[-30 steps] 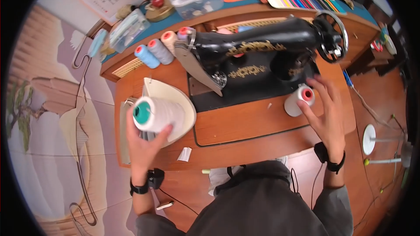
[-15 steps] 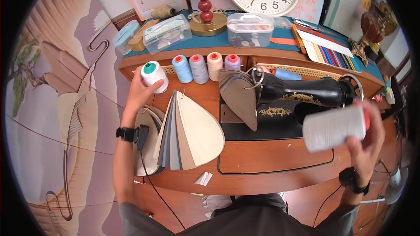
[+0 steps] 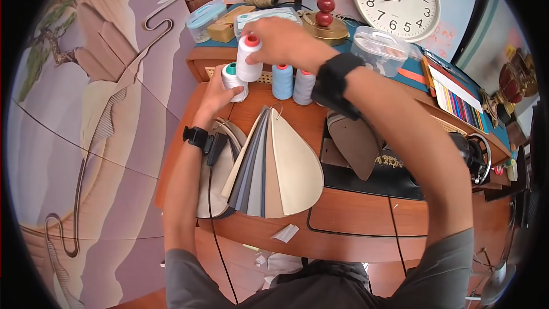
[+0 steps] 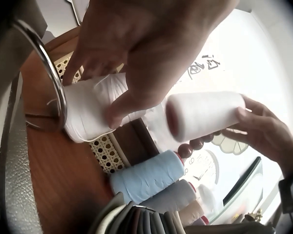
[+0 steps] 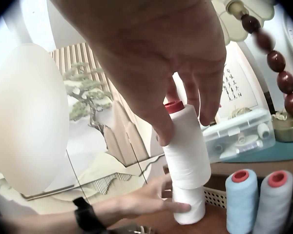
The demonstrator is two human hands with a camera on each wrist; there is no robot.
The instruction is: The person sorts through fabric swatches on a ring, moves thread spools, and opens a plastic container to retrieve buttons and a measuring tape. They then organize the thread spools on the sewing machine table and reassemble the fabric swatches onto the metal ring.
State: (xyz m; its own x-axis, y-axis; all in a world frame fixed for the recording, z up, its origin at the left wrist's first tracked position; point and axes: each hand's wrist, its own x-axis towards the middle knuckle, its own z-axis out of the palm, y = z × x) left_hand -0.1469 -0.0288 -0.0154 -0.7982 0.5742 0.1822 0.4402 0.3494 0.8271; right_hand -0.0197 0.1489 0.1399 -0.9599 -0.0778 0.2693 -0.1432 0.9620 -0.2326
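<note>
My left hand (image 3: 213, 98) grips a white thread cone with a green core (image 3: 234, 82) at the table's back left, left of the row of cones. In the left wrist view that white cone (image 4: 84, 113) stands on the wood, with thumb and fingers at its sides. Reaching across, my right hand (image 3: 281, 39) holds a second white cone with a red core (image 3: 249, 64) near its top. In the right wrist view this red-core cone (image 5: 188, 151) overlaps the lower cone (image 5: 189, 207). Beside them stand a light blue cone (image 3: 282, 83) and a grey cone (image 3: 303, 87).
Fanned leather swatches (image 3: 294, 163) lie in front of the left hand, beside more swatches (image 3: 213, 186). A black sewing machine (image 3: 400, 177) stands to the right, partly behind the right forearm. Plastic boxes (image 3: 380, 51), a bead stand (image 3: 326, 4) and a clock (image 3: 396, 0) line the back.
My right hand has carried the red-core cone from the right side across to the back left. The left hand has earlier brought the green-core cone to the back and still grips it.
</note>
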